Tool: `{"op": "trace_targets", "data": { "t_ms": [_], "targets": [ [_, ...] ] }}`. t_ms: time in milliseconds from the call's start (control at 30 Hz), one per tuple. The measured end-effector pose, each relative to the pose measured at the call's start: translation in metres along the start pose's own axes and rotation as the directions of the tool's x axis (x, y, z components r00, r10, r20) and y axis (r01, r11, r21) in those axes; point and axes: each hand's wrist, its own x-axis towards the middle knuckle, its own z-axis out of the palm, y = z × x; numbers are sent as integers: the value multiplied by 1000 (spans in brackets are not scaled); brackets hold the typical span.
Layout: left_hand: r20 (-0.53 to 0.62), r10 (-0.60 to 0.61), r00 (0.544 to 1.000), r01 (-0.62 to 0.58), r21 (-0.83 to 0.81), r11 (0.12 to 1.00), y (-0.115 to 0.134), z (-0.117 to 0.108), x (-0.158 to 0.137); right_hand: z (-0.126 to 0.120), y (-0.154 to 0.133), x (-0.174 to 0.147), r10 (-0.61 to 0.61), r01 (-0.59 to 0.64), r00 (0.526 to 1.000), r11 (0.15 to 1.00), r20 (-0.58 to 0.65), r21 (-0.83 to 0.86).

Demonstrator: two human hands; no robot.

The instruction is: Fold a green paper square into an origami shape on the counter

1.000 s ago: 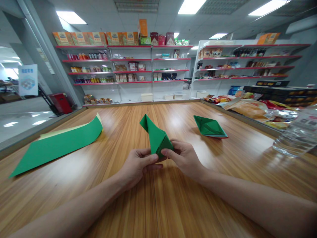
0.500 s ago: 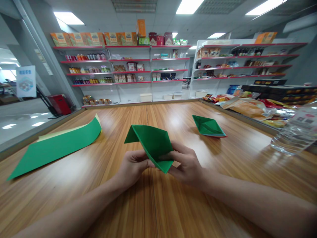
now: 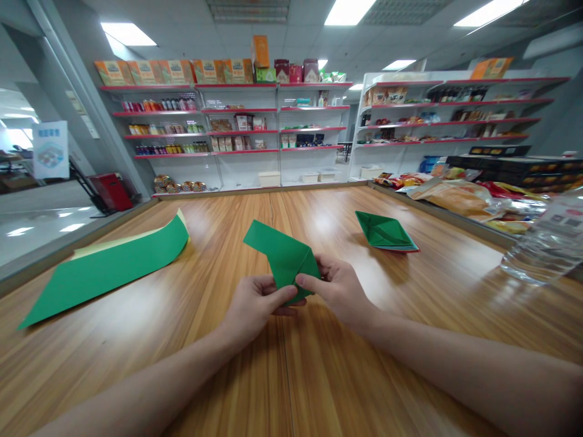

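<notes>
A partly folded sheet of green paper [image 3: 288, 250] is held above the middle of the table, with a diagonal crease on its right part and a flat strip sticking out to the upper left. My left hand [image 3: 259, 298] pinches its lower edge, thumb on top and fingers beneath. On the right side, my right hand [image 3: 337, 285] grips the same paper, its thumb pressed near the crease. Beyond that hand lies a stack of folded green paper [image 3: 386, 232] with other colours along its lower edge. To the left, flat green sheets [image 3: 109, 270] curl up at their far end, a yellowish layer showing behind.
The wooden table [image 3: 191, 370] has a raised rim. At the right stand a clear plastic bottle [image 3: 542, 249], snack packets [image 3: 464, 200] and dark boxes [image 3: 514, 173]. Stocked shelves [image 3: 241, 130] line the back. A red box-like object [image 3: 110, 193] is on the floor at left.
The green paper has turned so its creased face shows flatter towards me, and its strip now points up left. My right thumb has moved onto the front of the paper.
</notes>
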Motion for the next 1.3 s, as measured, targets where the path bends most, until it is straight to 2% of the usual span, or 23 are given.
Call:
{"op": "trace_targets", "data": {
  "t_ms": [167, 267, 400, 500, 600, 733, 800, 967, 1067, 1167, 1300],
  "targets": [
    [118, -101, 988, 95, 56, 994, 2, 1, -1, -1, 0, 2, 51, -51, 999, 999, 6, 14],
    [102, -117, 988, 108, 86, 990, 6, 5, -4, 1, -2, 2, 52, -52, 999, 999, -2, 13],
    [50, -101, 994, 95, 110, 989, 8, 6, -5, 0, -5, 2, 53, -51, 998, 997, 30, -57],
    [54, -122, 991, 116, 109, 987, 6, 2, -4, -4, -6, 3, 89, -75, 993, 983, 74, -168],
    [94, -142, 985, 132, 101, 986, 4, 0, -4, -7, -5, 4, 119, -97, 990, 966, 76, -241],
    [192, -88, 977, 87, 14, 996, 4, 4, -5, -6, -3, 3, 117, -105, 992, 971, 44, -216],
    [205, -85, 975, 88, -2, 996, 5, 6, -4, -5, -3, 2, 127, -114, 991, 969, 50, -219],
    [83, -56, 995, 55, 14, 998, 5, -2, 2, -7, 0, 3, 259, -185, 955, 899, 144, -396],
    [85, -91, 992, 94, -25, 995, 2, -5, 4, -8, 3, 2, 225, -149, 966, 888, 129, -435],
    [130, -175, 976, 184, -55, 981, -3, -3, 3, -6, 4, 0, 172, -138, 984, 901, 46, -411],
    [49, -171, 984, 168, 55, 984, -3, 1, 0, -4, 0, -3, 141, -106, 989, 891, 48, -442]
  ]
}}
